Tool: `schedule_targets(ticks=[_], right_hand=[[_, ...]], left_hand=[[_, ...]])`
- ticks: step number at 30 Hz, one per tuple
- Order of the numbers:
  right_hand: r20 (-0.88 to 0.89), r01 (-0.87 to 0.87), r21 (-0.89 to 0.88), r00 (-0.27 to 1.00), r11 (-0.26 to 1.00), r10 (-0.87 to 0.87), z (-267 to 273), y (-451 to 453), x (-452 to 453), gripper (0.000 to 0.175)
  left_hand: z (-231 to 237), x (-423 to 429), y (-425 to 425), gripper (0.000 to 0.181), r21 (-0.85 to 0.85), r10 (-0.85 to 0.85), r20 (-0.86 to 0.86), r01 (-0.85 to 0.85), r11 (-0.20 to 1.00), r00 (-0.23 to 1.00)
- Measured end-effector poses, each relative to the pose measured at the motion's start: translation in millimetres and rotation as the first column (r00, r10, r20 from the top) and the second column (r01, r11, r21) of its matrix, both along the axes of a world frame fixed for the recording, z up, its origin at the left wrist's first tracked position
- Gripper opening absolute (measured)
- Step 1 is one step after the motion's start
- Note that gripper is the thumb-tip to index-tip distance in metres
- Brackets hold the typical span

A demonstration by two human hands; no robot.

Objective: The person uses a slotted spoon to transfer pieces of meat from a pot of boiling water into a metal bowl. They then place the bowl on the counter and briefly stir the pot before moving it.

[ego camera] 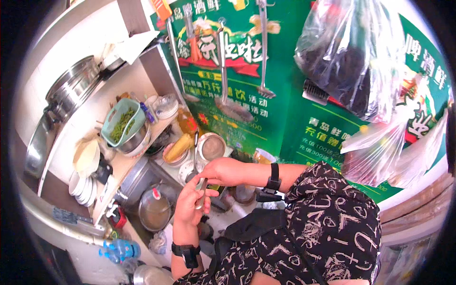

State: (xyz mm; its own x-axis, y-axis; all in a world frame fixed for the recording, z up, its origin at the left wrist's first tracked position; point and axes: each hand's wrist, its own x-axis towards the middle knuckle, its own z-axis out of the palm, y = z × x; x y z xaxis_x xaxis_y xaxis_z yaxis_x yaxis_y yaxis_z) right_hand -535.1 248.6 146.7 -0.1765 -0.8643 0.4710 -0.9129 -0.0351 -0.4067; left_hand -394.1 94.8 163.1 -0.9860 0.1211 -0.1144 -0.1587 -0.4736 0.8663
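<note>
My left hand [191,201] is palm up, its fingers curled around a narrow metal utensil [202,195], perhaps a spoon. My right hand [224,172] reaches in from the right, fingertips bent down at the utensil's upper end; its grip is partly hidden. Just beyond the hands, a ladle [195,153] with a dark handle leans in a small container [186,171]. Beside it stands a round tub [212,146] of greyish contents. Corn cobs [178,148] lie on a bowl. A lidded pot [154,210] stands left of my left hand.
On the shelf, a green basket [124,123] of leafy greens sits on a metal pot, near stacked white plates [82,188]. Steamer pots [73,83] stand higher up. Ladles and a skimmer [265,91] hang before a green poster. Filled plastic bags [351,60] hang at right.
</note>
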Motion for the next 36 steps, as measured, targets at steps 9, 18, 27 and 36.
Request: schedule_targets(ticks=[9,18,27,36], right_hand=[[0.428,0.445,-0.018,0.813,0.896,-0.395,82.0,43.3,-34.9,0.023],[0.655,0.558,-0.176,0.681,0.811,-0.327,176.4,40.8,-71.0,0.023],[0.658,0.723,-0.308,0.632,0.618,-0.411,231.0,88.3,-64.7,0.019],[0.622,0.731,-0.375,0.655,0.570,-0.430,231.9,102.7,-75.3,0.022]], left_hand=[[-14.9,-0.7,1.9,0.058,0.293,0.092,-0.131,-0.050,0.955,0.987],[-66.1,15.2,4.6,0.034,0.301,0.193,0.070,-0.205,0.931,0.979],[-95.1,31.3,-9.2,0.025,0.334,0.267,0.189,-0.317,0.888,0.945],[-101.3,29.6,-6.7,0.024,0.355,0.241,0.181,-0.292,0.888,0.953]])
